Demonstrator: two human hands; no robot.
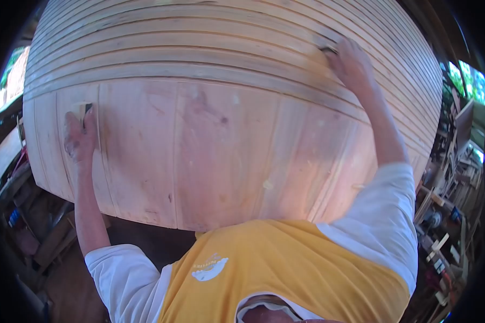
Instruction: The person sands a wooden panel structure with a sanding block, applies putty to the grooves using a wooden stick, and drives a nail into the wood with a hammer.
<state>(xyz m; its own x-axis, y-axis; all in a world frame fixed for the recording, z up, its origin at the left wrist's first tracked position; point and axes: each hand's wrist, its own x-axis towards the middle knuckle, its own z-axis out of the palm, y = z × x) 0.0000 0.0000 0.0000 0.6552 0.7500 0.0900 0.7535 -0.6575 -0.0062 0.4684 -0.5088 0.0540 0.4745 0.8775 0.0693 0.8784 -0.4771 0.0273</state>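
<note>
A large pale wooden panel [215, 156] lies in front of me, with wide flat boards on the near part and narrow grooved slats [199, 40] on the far part. My left hand [81, 137] rests at the left of the flat boards, closed on a small pale block [80, 109] with a dark side. Out on the slats at the upper right, my right hand [353, 62] is closed around a small dark-edged piece [327, 49]. Its fingers hide most of that piece, so its kind is unclear. Both hands touch the wood.
Wood scraps and tools [442, 215] are piled along the right side. At the left, planks and boards [48, 242] lie below the panel's edge. The panel's near edge [161, 225] runs close to my body, above a brown floor [75, 290].
</note>
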